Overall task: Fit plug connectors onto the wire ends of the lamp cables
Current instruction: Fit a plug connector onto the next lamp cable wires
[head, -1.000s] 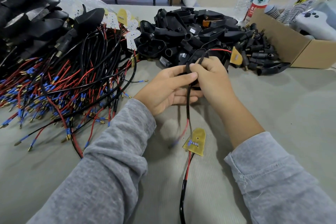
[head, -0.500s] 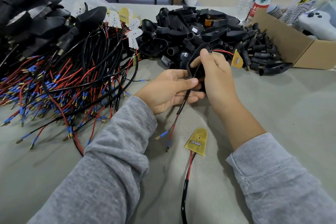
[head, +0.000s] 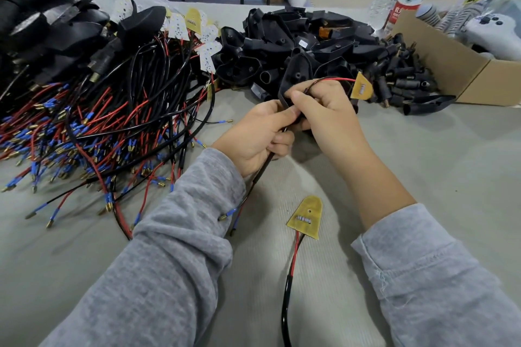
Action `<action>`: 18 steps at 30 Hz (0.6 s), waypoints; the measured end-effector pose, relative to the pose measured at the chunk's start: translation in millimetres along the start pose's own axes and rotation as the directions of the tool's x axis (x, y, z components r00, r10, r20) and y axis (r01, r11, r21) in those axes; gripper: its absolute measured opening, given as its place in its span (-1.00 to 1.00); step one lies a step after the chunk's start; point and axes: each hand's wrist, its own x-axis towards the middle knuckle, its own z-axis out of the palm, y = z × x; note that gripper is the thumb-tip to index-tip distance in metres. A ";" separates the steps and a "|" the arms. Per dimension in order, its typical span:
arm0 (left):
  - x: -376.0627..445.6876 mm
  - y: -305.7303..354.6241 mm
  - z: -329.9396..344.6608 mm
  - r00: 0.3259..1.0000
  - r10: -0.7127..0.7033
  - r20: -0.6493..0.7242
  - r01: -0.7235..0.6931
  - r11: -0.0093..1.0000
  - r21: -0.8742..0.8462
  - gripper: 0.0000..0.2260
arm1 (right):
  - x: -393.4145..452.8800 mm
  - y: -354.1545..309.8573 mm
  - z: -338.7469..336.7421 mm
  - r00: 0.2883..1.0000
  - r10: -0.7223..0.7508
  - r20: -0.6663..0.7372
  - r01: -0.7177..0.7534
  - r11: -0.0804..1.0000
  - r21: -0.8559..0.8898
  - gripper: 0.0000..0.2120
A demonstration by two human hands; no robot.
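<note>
Where both hands meet above the grey counter [head: 423, 163]: left hand [head: 255, 136] curled round black lamp cable [head: 260, 170], blue-tipped wire ends [head: 231, 213] dangling below; right hand [head: 324, 110] pinching black housing [head: 296, 76], yellow board [head: 361, 87] just beside. Spare cables heap [head: 98, 121] left; black connector parts pile [head: 310, 45] behind; cardboard box [head: 451, 65] right.

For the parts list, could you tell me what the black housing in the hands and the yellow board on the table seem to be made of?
Black housing: probably moulded plastic, matte, with screw holes. Yellow board: looks like thin circuit-board laminate, flat, with small white components.
</note>
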 end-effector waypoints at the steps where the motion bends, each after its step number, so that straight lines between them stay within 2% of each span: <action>1: 0.8 0.0 0.5 1.000 0.011 -0.027 -0.011 1.000 -0.002 -0.85 | -1.7 -0.9 0.6 1.000 -0.012 0.008 0.012 1.000 0.010 -0.87; 5: 2.0 1.4 0.6 0.988 0.058 -0.141 -0.060 0.998 -0.013 -0.91 | -2.5 -2.6 -0.9 0.999 -0.010 0.043 0.006 0.994 0.106 -0.77; 9: 2.0 1.4 -2.7 0.963 0.110 -0.245 -0.099 0.993 0.060 -0.88 | 0.5 -2.9 -8.2 0.998 0.069 -0.010 -0.064 0.965 0.255 -0.89; 12: 2.5 1.4 -4.0 0.956 0.125 -0.267 -0.104 0.991 0.090 -0.90 | 3.8 -1.4 -11.3 0.983 0.182 -0.035 -0.150 0.891 0.429 -0.91; 16: 3.9 -0.6 -2.5 0.944 0.177 -0.277 -0.154 0.983 0.105 -0.92 | 8.2 2.3 -13.8 0.936 0.352 -0.002 -0.295 0.788 0.540 -0.74; 18: 4.4 -0.8 -1.7 0.933 0.211 -0.292 -0.194 0.977 0.085 -0.93 | 8.7 4.4 -16.8 0.925 0.375 0.060 -0.346 0.770 0.536 -0.67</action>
